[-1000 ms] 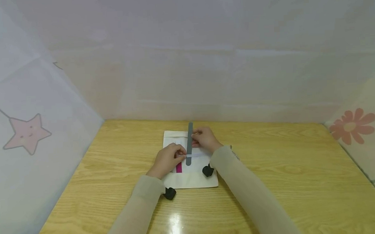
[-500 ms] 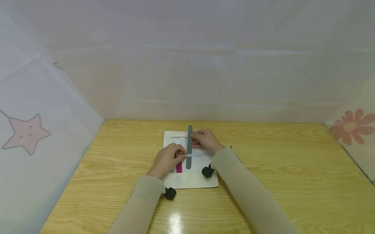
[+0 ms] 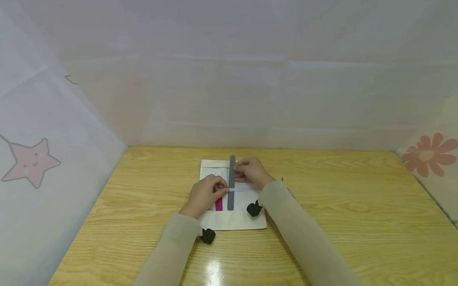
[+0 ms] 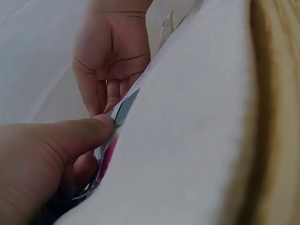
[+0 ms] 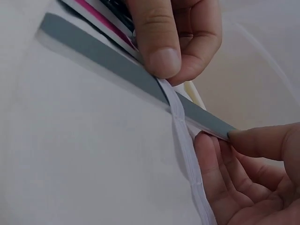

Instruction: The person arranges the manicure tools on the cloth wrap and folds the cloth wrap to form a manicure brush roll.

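On wht. pouch, L hand fingers are pinching elast. strap; R hand fingers are clamping grey strip under strap.

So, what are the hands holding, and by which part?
The right hand holds the grey strip near its far end; the left hand pinches the white band beside the strip.

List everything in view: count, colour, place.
Wooden table: 1, tan, beneath
Flat fabric holder: 1, white, on table
Long flat strip: 1, grey, over holder
Narrow stitched band: 1, white, across strip
Slim flat piece: 1, magenta, left of strip
Sheeting: count unclear, pale, behind table
Printed star: 1, pink, left sheeting
Printed flowers: 2, red, blue-grey, right sheeting
Rounded wrist pieces: 2, black, by sleeves
Sleeves: 2, beige, lower centre
Left hand: 1, pinching band
Right hand: 1, pinching strip
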A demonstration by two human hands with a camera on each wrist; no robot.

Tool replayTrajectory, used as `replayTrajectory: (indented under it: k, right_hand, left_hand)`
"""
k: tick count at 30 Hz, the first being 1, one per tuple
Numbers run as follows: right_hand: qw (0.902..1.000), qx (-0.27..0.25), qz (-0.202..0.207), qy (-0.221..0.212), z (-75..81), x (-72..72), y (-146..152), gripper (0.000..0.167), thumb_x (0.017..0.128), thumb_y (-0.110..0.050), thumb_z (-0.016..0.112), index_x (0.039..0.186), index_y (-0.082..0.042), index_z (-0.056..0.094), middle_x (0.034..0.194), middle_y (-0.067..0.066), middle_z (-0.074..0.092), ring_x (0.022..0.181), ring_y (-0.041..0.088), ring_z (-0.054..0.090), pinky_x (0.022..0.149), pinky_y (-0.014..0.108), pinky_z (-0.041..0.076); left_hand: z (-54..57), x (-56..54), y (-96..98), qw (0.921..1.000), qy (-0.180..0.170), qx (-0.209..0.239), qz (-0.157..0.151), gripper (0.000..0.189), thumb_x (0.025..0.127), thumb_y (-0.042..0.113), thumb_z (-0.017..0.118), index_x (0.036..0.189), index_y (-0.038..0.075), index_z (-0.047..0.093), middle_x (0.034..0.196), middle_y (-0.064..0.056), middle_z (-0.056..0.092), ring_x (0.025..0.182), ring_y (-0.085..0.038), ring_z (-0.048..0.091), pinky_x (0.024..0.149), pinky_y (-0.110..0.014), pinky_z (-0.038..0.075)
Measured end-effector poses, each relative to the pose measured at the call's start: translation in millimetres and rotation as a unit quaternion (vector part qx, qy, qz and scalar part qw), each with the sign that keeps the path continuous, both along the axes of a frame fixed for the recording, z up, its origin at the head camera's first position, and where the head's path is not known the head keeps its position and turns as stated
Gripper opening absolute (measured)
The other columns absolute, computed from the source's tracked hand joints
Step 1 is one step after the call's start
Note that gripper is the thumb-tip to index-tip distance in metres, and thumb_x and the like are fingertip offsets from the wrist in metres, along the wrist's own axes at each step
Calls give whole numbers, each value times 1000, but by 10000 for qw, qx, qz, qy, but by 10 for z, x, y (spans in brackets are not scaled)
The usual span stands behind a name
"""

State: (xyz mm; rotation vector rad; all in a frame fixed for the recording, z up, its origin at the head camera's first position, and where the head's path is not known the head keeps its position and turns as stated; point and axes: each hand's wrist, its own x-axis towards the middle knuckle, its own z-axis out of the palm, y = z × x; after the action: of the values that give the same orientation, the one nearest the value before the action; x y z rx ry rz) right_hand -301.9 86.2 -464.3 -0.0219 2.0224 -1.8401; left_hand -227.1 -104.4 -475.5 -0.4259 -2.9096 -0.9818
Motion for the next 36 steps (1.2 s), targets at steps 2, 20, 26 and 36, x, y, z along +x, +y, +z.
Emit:
replayTrajectory:
  k: [2,20,26,36]
  right_hand:
    - [9999,96,115,15,1,15,14,23,100,-6,63,120,5,67,96,16,69,80,21,69,77,34,61]
    - [9998,122,100,129,-48,56,-7,52,98,-2,63,146,-19,53,93,15,66,71,18,67,70,29,60]
    - [9990,243,131,346,-75,63,-18,43,97,-3,64,139,-12,58,95,15,66,70,17,67,69,28,60]
    - [9949,568,436,715,-125,53,11,30,95,-4,69,125,-7,68,98,13,70,81,18,70,75,29,60]
  left_hand:
    - [5,1,2,10000,10,-5,-11,7,92,26,77,92,21,72,83,7,57,73,-8,52,69,-30,45]
    - [15,20,9,9999,-77,-50,-75,5,92,21,77,93,19,73,83,7,57,74,-7,54,72,-30,47]
    - [31,21,12,10000,-48,-53,-32,5,92,22,77,94,18,73,83,7,57,74,-8,54,71,-30,47]
    - [12,7,7,10000,-9,-81,-38,8,93,24,76,95,17,74,84,7,58,75,-7,54,71,-30,47]
